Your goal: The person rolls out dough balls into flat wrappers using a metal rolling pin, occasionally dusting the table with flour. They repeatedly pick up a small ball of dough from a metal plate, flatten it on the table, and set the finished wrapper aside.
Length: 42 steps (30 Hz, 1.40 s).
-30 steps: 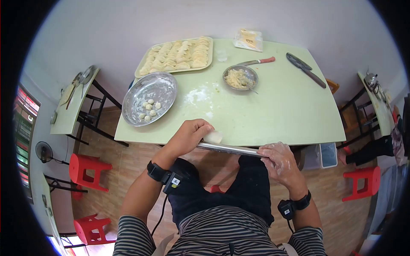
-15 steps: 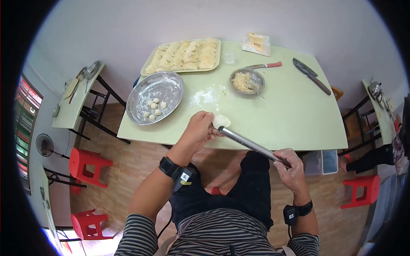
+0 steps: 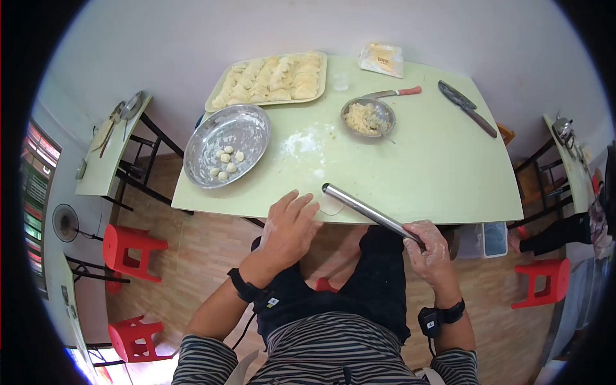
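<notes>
Drawn back from the metal rod's [image 3: 370,213] tip, our left hand [image 3: 290,230] spreads loose fingers just beside the dough disc [image 3: 330,205] at the table's edge [image 3: 449,215]; our right hand [image 3: 431,252] grips the rod's near end.

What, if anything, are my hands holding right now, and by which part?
Your right hand holds a silvery cylindrical metal rolling pin by the end nearer your body. Your left hand is open, with nothing visibly held.

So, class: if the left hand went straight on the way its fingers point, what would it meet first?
Most likely the thin round of dough near the front edge of the pale green table; depth is unclear, so the left hand might pass above it.
</notes>
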Each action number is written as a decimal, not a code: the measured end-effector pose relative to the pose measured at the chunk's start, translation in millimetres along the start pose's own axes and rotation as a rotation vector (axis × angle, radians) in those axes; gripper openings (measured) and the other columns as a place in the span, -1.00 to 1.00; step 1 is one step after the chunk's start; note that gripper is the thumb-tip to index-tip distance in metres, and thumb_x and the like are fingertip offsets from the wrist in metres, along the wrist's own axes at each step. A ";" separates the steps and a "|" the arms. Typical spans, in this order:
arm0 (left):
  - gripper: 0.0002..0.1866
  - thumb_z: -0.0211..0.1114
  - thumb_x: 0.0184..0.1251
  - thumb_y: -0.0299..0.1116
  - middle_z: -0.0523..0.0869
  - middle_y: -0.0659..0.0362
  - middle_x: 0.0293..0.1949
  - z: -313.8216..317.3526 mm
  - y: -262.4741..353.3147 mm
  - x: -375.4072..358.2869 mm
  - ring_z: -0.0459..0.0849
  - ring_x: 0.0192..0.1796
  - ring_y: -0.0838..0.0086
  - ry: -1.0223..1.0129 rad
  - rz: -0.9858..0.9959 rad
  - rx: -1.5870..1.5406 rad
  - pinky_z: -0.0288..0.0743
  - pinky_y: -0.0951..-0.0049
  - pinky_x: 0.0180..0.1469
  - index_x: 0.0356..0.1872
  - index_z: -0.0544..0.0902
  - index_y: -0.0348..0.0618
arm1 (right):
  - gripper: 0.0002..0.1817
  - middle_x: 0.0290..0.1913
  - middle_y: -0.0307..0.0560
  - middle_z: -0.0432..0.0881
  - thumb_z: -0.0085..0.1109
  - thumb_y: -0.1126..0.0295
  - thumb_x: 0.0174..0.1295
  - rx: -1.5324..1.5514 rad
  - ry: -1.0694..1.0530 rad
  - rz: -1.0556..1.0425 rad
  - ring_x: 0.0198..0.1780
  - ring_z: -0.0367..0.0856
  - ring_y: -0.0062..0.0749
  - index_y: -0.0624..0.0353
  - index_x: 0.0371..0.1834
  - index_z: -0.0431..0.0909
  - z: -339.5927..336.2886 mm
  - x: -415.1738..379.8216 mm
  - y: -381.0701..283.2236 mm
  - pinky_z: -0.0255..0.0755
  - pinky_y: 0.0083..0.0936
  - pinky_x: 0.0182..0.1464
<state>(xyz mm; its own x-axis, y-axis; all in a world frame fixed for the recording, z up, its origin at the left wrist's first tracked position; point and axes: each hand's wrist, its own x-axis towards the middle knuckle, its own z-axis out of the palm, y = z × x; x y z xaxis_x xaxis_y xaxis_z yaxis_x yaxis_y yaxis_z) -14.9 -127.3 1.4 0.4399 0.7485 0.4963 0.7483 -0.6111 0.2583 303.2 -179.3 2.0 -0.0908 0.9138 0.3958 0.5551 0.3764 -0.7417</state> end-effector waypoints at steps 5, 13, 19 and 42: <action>-0.36 0.34 0.42 -0.04 0.45 -0.06 0.49 -0.4 5.1 3.3 0.29 0.57 -0.13 -0.131 0.081 0.127 0.29 -0.11 0.44 0.38 0.51 -0.25 | -0.66 -0.20 0.06 0.70 0.33 0.62 0.13 -0.150 -0.077 -0.121 -0.19 0.68 0.03 0.23 0.02 0.69 5.3 7.0 -3.8 0.58 -0.20 -0.09; -0.25 0.15 0.54 0.11 0.28 -0.07 0.60 1.2 -6.3 30.9 0.12 0.65 -0.17 -0.351 0.028 0.082 0.13 -0.16 0.55 0.53 0.35 -0.24 | -0.62 -0.11 0.12 0.61 0.36 0.56 0.16 -0.456 -0.077 -0.153 -0.14 0.62 0.03 0.19 0.09 0.69 3.8 12.1 -11.4 0.55 -0.18 -0.13; -0.27 0.04 0.61 0.11 0.31 -0.11 0.58 5.8 -26.2 70.9 0.09 0.65 -0.20 -0.485 0.030 -0.052 0.09 -0.17 0.57 0.54 0.33 -0.29 | -0.65 -0.12 0.13 0.57 0.36 0.44 0.25 -0.551 -0.049 -0.021 -0.08 0.60 0.04 0.21 0.11 0.68 6.5 21.9 -5.5 0.55 -0.16 -0.12; -0.40 0.31 0.46 -0.09 0.38 -0.02 0.55 15.3 0.8 20.9 0.18 0.64 -0.08 -0.352 0.078 0.065 0.10 -0.13 0.57 0.40 0.51 -0.18 | -0.78 -0.21 0.13 0.58 0.31 0.38 0.37 -0.170 0.040 0.154 -0.25 0.63 -0.05 0.33 -0.07 0.68 2.4 3.2 -5.5 0.53 -0.25 -0.16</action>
<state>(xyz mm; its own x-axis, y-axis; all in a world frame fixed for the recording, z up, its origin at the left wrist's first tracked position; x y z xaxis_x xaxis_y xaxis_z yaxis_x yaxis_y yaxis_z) 2.5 -108.2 -0.7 0.6324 0.7500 0.1938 0.7306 -0.6606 0.1724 297.9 -178.0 6.1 0.0366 0.9504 0.3089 0.6918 0.1990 -0.6942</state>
